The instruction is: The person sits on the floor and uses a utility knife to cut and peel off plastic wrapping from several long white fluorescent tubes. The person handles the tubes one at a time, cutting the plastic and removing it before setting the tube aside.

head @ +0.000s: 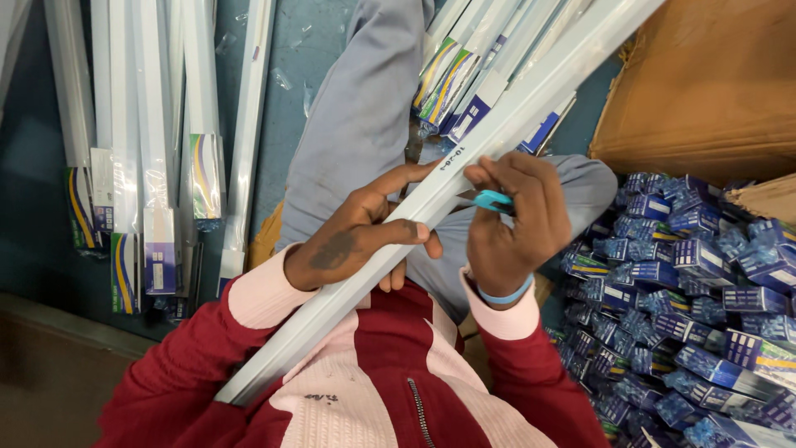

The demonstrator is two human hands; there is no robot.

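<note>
The long white tube light (pixel 497 141) lies slantwise across the person's lap, left hand (pixel 356 236) clamped around its middle, right hand (pixel 518 220) pinching a blue pen (pixel 493 200) against it; it looks light, stiff, breakable, best held mid-length.

This is looking like a packing workshop or stockroom for light fittings. Long white tube lights (pixel 157 124) in plastic sleeves are lying in rows on the floor, small blue boxes (pixel 696 307) are piling up beside a brown carton (pixel 705 75).
</note>
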